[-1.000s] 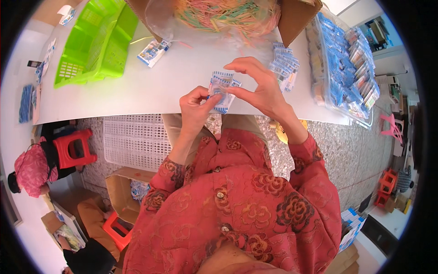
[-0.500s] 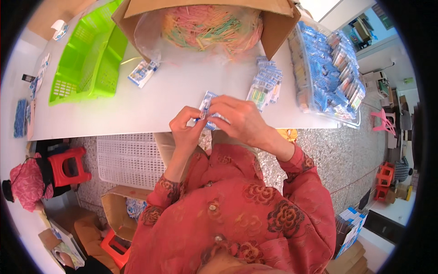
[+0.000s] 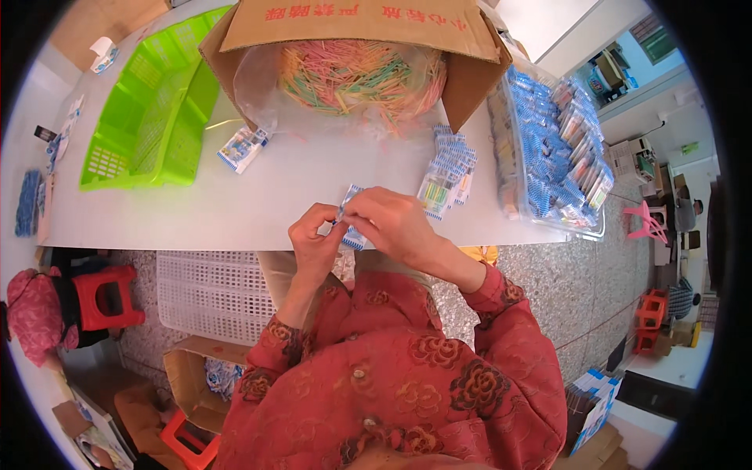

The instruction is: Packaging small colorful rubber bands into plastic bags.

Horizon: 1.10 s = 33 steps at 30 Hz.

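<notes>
Over the table's near edge, my left hand (image 3: 310,238) and my right hand (image 3: 398,224) meet around a small blue-and-white plastic packet (image 3: 350,194). My left thumb and fingers pinch its lower part. The right fingers are closed at its side, partly covering it, and I cannot make out what is inside. A second blue-and-white packet (image 3: 354,237) shows just below the fingers, partly hidden. To the right of my hands lies an overlapping pile of filled packets (image 3: 439,190), with coloured sticks visible through the film. One more packet (image 3: 242,151) lies alone to the left.
Beyond my hands, a cardboard carton (image 3: 356,21) opens toward me, holding bagged pastel sticks (image 3: 348,70). A green basket (image 3: 178,149) stands left. At right, a clear bin (image 3: 509,176) is heaped with packets. Below the table are a white crate (image 3: 207,294) and red stool (image 3: 110,298).
The view has shifted, so the table and carton sit lower in the picture. Both hands stay together at the packet, with the right fingers slightly closer over its top.
</notes>
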{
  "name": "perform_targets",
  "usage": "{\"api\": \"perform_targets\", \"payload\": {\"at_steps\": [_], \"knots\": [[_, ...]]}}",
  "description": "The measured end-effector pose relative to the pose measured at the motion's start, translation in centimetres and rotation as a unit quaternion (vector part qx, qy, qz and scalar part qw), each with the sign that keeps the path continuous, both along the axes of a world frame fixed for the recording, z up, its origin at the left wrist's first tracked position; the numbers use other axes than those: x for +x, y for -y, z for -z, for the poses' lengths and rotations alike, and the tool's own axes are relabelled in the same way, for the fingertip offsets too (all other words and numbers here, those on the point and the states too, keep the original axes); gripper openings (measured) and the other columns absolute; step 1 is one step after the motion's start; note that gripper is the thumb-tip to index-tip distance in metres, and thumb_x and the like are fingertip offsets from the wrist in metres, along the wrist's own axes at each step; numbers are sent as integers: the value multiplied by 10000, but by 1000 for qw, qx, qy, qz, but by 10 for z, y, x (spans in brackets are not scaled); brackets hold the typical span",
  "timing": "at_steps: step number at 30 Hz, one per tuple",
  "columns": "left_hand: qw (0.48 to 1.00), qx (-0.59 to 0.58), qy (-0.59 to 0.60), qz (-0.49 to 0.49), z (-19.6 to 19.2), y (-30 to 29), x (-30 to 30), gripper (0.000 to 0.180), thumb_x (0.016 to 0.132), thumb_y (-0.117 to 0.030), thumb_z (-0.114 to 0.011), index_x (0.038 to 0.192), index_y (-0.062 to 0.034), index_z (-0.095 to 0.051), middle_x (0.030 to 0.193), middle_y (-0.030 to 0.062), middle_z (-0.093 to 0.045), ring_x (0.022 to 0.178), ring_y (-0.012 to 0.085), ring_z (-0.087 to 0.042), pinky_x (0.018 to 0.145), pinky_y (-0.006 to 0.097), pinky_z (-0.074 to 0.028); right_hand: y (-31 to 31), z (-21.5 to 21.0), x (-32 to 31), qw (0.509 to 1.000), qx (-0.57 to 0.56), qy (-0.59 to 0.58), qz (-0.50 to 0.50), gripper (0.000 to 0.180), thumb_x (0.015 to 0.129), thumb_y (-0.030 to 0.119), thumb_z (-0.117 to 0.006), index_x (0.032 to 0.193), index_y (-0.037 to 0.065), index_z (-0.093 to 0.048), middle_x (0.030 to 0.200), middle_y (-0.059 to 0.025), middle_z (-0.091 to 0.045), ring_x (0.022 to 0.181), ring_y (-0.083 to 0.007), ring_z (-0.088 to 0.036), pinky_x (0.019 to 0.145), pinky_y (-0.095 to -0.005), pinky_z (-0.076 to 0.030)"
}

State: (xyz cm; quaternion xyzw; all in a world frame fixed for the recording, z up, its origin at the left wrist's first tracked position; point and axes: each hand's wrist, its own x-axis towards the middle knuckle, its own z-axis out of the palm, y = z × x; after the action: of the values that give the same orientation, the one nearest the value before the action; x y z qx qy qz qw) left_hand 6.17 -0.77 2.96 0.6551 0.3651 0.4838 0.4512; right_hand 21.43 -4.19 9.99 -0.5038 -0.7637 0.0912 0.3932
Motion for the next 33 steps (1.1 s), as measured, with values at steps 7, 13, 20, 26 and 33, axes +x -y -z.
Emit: {"api": "perform_targets", "payload": {"at_steps": [7,13,20,26,33], "knots": [[994,-76,83,-3,42,-17,-5,91,761,33,-702,757,7,-615,726,6,-597,676,54,-521,602,208,-415,-55,-3,44,982,-106,-146,54,96,830,38,-615,920,11,-634,846,-73,-643,701,-125,-586,607,-267,-478],[986,-148,71,24,63,-21,-6,50,803,35,-672,810,18,-626,774,-28,-573,685,28,-481,591,185,-387,-148,47,111,994,16,62,92,196,809,19,-597,1004,20,-581,933,-135,-643,837,-239,-638,676,-336,-506],[981,-149,118,37,56,-21,-2,89,770,31,-704,761,30,-615,739,9,-594,658,49,-504,575,209,-408,-173,58,171,882,-61,452,118,292,780,14,-526,1060,86,-568,935,-170,-642,891,-349,-632,753,-428,-527],[990,-117,64,42,56,-22,-6,93,772,27,-704,751,32,-613,744,31,-606,671,67,-532,593,210,-425,-173,48,171,880,-141,426,156,210,816,34,-456,977,45,-590,951,-157,-643,863,-343,-639,765,-417,-528],[989,-115,76,53,55,-22,-3,96,773,16,-708,753,26,-615,743,28,-612,666,64,-532,596,207,-424,-190,67,177,921,-37,388,-8,227,788,10,-500,997,31,-585,981,-157,-611,905,-323,-626,763,-403,-532]]}}
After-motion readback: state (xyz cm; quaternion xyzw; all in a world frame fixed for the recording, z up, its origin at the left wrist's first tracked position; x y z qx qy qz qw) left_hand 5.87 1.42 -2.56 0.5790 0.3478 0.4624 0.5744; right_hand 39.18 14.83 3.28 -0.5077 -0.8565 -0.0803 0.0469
